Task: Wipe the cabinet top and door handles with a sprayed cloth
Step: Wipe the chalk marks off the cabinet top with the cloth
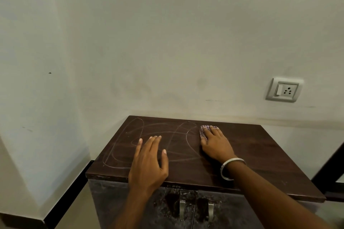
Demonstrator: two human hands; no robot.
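Your right hand (216,143) lies flat on the cabinet top (260,154), toward its rear edge and right of centre, fingers extended and pressing down on the checked cloth (204,131). The cloth sits under the fingers and palm; only its far-left portion shows, projecting past the fingertips and the thumb side of the hand. No finger curls round it: the cloth is pinned flat against the wood, not pinched. A pale bangle (231,167) circles your right wrist.

Your left hand (149,161) rests palm-down near the front edge of the top, left of centre, fingers straight and close together, thumb spread to the right, holding nothing. It lies well apart from the cloth.

Pale looping chalk-like marks (130,143) cover the left half of the top, from beside the cloth leftward.

Below the front edge, two metal door handles (196,210) hang side by side, untouched by either hand. A wall socket (283,89) is mounted right of the cabinet.
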